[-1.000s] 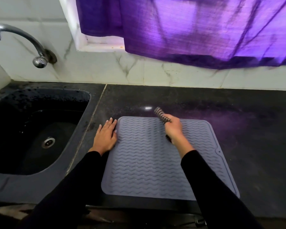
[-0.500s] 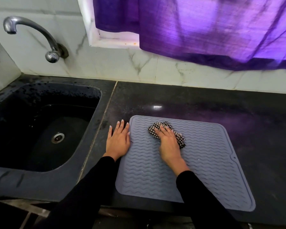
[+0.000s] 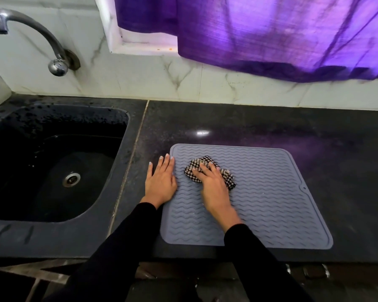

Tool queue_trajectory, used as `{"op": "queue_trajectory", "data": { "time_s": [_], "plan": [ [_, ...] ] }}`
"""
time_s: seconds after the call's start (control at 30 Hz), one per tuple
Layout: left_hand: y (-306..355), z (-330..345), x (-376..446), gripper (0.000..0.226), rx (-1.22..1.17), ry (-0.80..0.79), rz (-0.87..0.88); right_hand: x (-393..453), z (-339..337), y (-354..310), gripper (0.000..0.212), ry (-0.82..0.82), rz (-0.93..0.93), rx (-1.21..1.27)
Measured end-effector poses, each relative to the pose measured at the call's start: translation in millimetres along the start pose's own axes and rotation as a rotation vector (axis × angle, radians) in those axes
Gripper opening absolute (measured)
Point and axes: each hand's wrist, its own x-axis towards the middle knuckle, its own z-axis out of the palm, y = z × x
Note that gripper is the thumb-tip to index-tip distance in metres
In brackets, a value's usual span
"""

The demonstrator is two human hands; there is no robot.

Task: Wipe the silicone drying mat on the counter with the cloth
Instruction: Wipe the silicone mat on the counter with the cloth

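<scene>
With the right hand [image 3: 214, 184] pressing flat fingers on the cloth [image 3: 207, 163] over the mat [image 3: 271, 192] and the left hand [image 3: 160, 182] flat on the mat's edge on the desk [image 3: 314, 131], wiping is under way; next, sweep toward the unwiped area right of the grip.

A grey wavy-ridged silicone mat [image 3: 271, 192] lies flat on the counter, a crumpled checked cloth [image 3: 205, 165] on it.

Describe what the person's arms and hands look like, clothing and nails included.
Both arms wear long black sleeves that end at the wrists. The left hand and right hand are bare, with no gloves, rings or watch visible. The nails on the fingers look pale and polished.
</scene>
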Motion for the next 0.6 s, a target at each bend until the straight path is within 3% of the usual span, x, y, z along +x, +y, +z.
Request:
{"op": "queue_trajectory", "data": {
  "time_s": [0.2,0.37,0.43,0.5,0.53,0.6],
  "plan": [
    [3.1,1.0,-9.2,0.084,0.020,0.089,0.101,4.3,2.4,6.6,0.075,-0.050,-0.006,0.006],
    [8.8,-0.9,-12.0,0.053,-0.023,0.038,0.030,11.1,-8.5,13.0,0.068,-0.149,0.042,0.218],
    [9.0,-0.1,-17.4,0.053,-0.055,0.030,0.017,13.9,-15.3,10.6,0.062,-0.065,0.236,0.518],
    [8.0,0.3,-23.6,0.056,-0.056,0.031,0.030,13.5,-23.4,7.4,0.058,0.136,0.431,0.740],
    [7.9,0.3,-26.4,0.064,-0.053,0.037,0.040,10.3,-27.3,5.4,0.058,0.214,0.455,0.743],
    [7.3,0.7,-30.6,0.078,-0.041,0.046,0.057,0.5,-29.7,1.7,0.060,0.237,0.330,0.604]
  ]
}}
